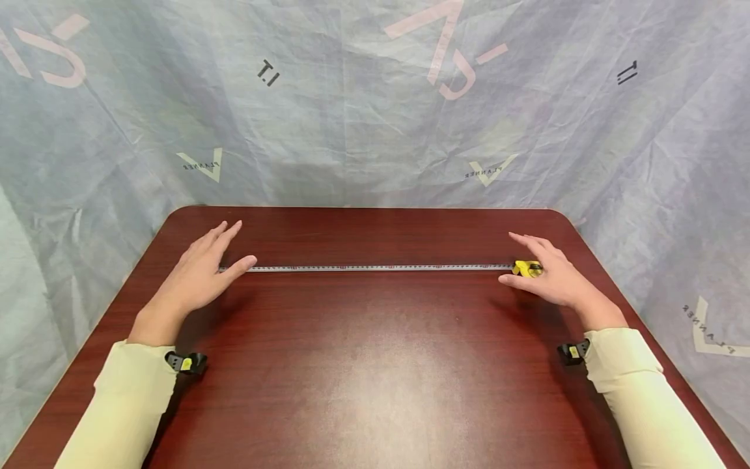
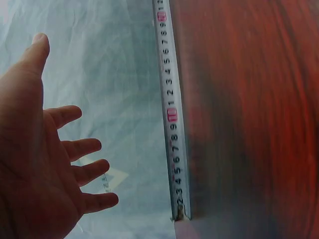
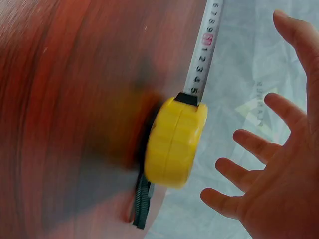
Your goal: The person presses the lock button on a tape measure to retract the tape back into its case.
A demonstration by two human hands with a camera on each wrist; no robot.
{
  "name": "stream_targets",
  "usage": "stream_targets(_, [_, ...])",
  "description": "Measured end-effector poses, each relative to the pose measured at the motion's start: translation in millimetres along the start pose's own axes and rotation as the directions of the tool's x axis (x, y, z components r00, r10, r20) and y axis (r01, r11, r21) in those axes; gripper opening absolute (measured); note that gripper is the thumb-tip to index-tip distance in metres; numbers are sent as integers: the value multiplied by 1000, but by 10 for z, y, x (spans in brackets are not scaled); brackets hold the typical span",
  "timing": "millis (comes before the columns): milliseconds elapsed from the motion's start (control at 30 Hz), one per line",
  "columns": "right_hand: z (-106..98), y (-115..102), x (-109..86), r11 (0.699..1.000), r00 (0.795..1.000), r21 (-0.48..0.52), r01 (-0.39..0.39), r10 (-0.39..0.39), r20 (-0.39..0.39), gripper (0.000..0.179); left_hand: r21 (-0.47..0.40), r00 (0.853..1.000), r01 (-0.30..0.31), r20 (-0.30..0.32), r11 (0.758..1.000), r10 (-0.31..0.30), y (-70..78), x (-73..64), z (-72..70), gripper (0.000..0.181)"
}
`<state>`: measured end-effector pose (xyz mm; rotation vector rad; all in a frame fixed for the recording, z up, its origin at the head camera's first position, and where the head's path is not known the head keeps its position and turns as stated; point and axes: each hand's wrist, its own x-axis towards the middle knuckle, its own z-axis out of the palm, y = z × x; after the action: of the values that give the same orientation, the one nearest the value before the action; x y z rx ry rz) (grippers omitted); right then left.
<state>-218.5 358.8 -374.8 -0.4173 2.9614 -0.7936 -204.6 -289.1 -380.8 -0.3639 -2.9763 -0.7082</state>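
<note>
Grey-blue printed fabric backdrop (image 1: 351, 98) runs out of frame behind the dark red wood-grain bench (image 1: 375, 365), whose near edge is cut off. White steel tape blade (image 1: 375, 268) lies extended across the bench's far part, between the hands; its numerals are too small to read from the head. Left hand (image 1: 205, 267) and right hand (image 1: 551, 273): fingers spread, thumbs apart, holding nothing. The right partly hides the yellow plastic tape case (image 1: 521, 268). Black woven strap (image 3: 142, 201) beside it. Metal end hook (image 2: 180, 214) indistinct.
</note>
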Motion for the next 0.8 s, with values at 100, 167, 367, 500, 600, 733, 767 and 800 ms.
stream_targets(100, [-12,52,-12,1000,1000,8,-19,19,21,99,-11,1000,13,8,1000,-13,-62,-24,-37,85])
stream_targets(167, [-15,84,-20,999,999,16,-28,28,26,99,-22,1000,23,16,999,-23,-102,-39,-55,85])
stream_targets(367, [-6,185,-39,999,999,42,-25,24,23,98,-57,998,63,30,996,-62,-226,-78,-68,87])
stream_targets(500, [-5,222,-49,998,999,58,-26,24,31,96,-69,997,78,35,995,-76,-290,-96,-68,87])
stream_targets(600, [-2,244,-55,997,999,65,-30,27,40,95,-78,996,82,43,994,-79,-330,-108,-67,87])
stream_targets(733, [4,274,-66,997,998,73,-30,27,51,95,-86,995,90,56,992,-85,-376,-127,-67,87])
stream_targets(767, [6,283,-68,997,998,74,-31,27,52,95,-85,994,92,58,992,-87,-387,-132,-67,87])
stream_targets(800, [8,291,-71,997,998,76,-30,26,54,94,-85,994,96,60,992,-91,-397,-136,-67,87])
